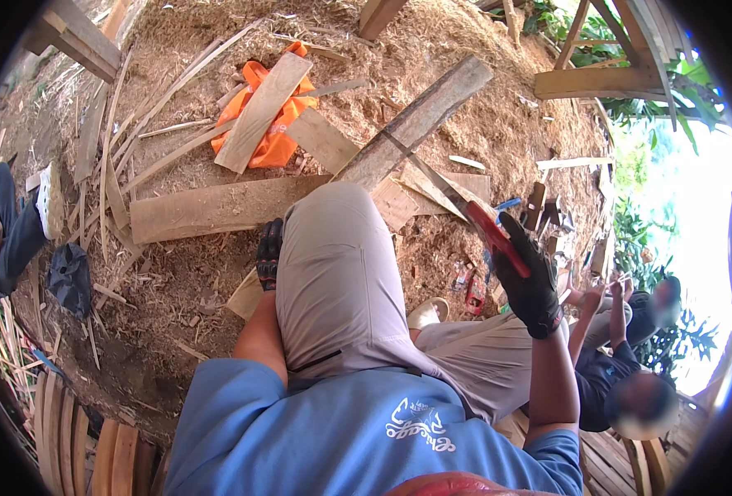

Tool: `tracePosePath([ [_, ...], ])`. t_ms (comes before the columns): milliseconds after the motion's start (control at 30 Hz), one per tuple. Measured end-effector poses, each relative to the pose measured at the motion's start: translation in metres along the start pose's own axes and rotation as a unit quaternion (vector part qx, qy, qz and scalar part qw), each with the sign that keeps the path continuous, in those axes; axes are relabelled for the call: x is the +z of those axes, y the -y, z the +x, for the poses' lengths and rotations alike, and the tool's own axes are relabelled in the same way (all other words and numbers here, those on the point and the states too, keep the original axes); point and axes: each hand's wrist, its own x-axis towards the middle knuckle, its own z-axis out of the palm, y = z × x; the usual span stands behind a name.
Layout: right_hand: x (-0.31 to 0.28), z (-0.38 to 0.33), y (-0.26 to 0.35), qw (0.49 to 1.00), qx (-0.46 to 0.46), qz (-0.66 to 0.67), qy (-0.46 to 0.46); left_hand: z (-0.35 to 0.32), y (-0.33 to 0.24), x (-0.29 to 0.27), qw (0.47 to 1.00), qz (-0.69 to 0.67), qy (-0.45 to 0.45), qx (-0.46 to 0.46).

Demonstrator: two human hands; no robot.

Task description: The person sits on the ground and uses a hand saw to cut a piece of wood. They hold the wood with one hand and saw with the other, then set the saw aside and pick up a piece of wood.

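1. Ground [498,124]: packed earth under a thick layer of pale sawdust and wood shavings, fibrous and loose, strewn with thin offcut strips.
2. Long flat plank [209,211]: rough-sawn, pale brown, lying crosswise just ahead of the person's raised knee.
3. Weathered board [420,120]: grey, coarse grain, darker than the rest; it slants from upper right down toward the knee.
4. Orange cloth [279,140]: crumpled, smooth synthetic look, pinned under a lighter short plank [263,112].
5. Right hand [531,285]: in a black knit glove, raised at the right of the knee. Grip clamped on a red-handled tool [498,240]; handle red and smooth, a narrow straight blade running up-left from it toward the boards. Kind of tool not resolvable.
6. Left hand [268,252]: same black glove with faint red markings, resting against the left side of the knee, just above a small flat wood offcut [244,296]. Fingers curled; whether the grip holds anything, cannot tell.
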Motion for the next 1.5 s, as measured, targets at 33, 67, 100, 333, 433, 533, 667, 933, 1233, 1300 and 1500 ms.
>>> tracePosePath([
  [33, -0.001, 0.007, 0.012, 1.0, -0.003, -0.01, 0.013, -0.001, 0.002, -0.001, 1.0, 0.009, 0.0, 0.001],
  [67, -0.005, 0.015, 0.027, 0.999, -0.007, -0.019, 0.026, -0.001, 0.003, -0.003, 1.0, 0.016, -0.002, 0.001],
  [100, -0.007, 0.023, 0.037, 0.999, -0.009, -0.031, 0.039, -0.002, 0.005, -0.004, 1.0, 0.022, -0.003, 0.0],
  [333, 0.009, 0.077, 0.03, 0.986, -0.13, -0.107, 0.002, -0.002, 0.005, 0.0, 0.999, 0.032, 0.007, 0.005],
  [433, 0.017, 0.083, 0.031, 0.99, -0.109, -0.085, -0.005, -0.002, 0.005, -0.001, 0.999, 0.037, 0.011, 0.005],
  [533, 0.014, 0.088, 0.051, 0.998, -0.028, -0.044, 0.045, -0.004, 0.006, -0.002, 0.999, 0.035, 0.013, -0.002],
  [667, 0.036, 0.085, 0.036, 0.997, -0.072, 0.002, 0.021, 0.0, 0.002, 0.002, 0.996, 0.083, 0.03, 0.003],
  [933, 0.036, 0.089, 0.022, 0.997, -0.069, -0.021, -0.003, -0.001, 0.008, 0.0, 0.989, 0.14, 0.031, 0.027],
  [1233, 0.027, 0.094, 0.007, 0.999, -0.038, 0.009, 0.005, 0.006, 0.005, 0.001, 0.987, 0.151, 0.04, 0.031],
  [1300, 0.03, 0.097, 0.001, 0.998, -0.052, 0.015, 0.009, 0.002, 0.005, -0.008, 0.985, 0.165, 0.033, 0.022],
  [1500, 0.031, 0.091, -0.011, 0.997, -0.078, -0.008, -0.013, 0.002, 0.005, -0.005, 0.985, 0.162, 0.042, 0.027],
])
